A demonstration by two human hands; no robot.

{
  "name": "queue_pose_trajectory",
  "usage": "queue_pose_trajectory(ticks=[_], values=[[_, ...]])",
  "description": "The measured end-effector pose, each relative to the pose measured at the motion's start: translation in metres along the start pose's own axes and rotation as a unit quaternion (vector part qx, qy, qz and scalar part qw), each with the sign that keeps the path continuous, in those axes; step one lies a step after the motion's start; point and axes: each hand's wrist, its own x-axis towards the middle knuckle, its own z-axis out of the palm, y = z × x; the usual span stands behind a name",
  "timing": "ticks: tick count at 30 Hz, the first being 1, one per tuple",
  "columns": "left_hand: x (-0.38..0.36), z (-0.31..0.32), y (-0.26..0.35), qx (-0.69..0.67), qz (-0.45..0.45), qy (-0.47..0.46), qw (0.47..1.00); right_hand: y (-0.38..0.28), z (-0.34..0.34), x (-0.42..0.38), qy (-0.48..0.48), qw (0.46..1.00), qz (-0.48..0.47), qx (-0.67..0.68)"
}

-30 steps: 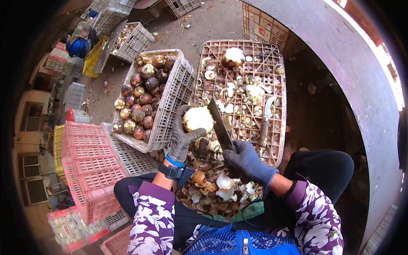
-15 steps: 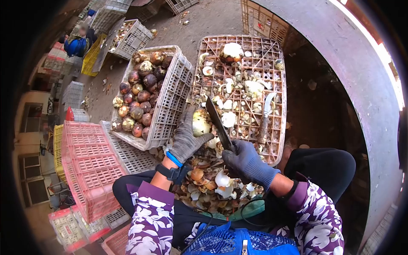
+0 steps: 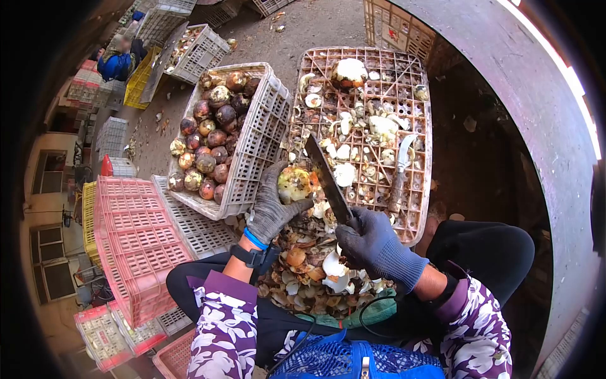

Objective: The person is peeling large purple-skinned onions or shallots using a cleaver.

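My left hand, in a dark grey glove, is closed around a round, partly peeled bulb, its yellow-green cut face showing. In my right hand, also gloved, is the handle of a knife. Its long dark blade points up and away, just right of the bulb. Beyond the hands lies an upturned plastic crate littered with pale peelings. On it rest a half-white bulb and a second knife with a curved blade. Peelings are heaped between my knees.
A white crate full of brown and purplish bulbs stands at left. Pink crates are stacked beside my left knee. A grey panel curves along the right. Another person is at the far left near a yellow crate.
The bulb has turned in my left hand, from a pale smooth side to a yellow-green cut face. My right hand and the knife have shifted slightly right.
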Motion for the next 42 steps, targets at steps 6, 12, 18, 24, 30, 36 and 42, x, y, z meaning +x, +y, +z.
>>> queue_pose_trajectory(ticks=[6, 12, 18, 24, 30, 36, 42], values=[[-0.002, 0.006, -0.003, -0.027, 0.003, 0.010, 1.000, 0.017, 0.006, 0.002, -0.001, 0.995, -0.047, -0.092], [0.000, 0.004, -0.003, 0.031, 0.051, 0.020, 0.998, 0.011, 0.006, -0.002, 0.000, 0.995, -0.036, -0.089], [-0.001, 0.006, -0.001, 0.060, 0.053, 0.024, 0.996, 0.012, 0.005, -0.002, 0.005, 0.990, -0.066, -0.124], [0.003, 0.006, 0.006, 0.121, 0.049, 0.023, 0.991, -0.002, 0.002, -0.005, -0.029, 0.997, 0.012, -0.074], [0.002, 0.011, 0.005, 0.127, 0.037, 0.025, 0.991, 0.004, 0.007, 0.015, 0.007, 0.987, -0.068, -0.147], [-0.001, 0.012, 0.005, 0.138, 0.045, 0.026, 0.989, 0.004, 0.009, 0.044, -0.045, 0.995, 0.004, -0.085], [-0.003, 0.014, -0.005, 0.138, 0.051, 0.032, 0.989, 0.001, 0.015, 0.056, 0.007, 0.980, -0.055, -0.190]])
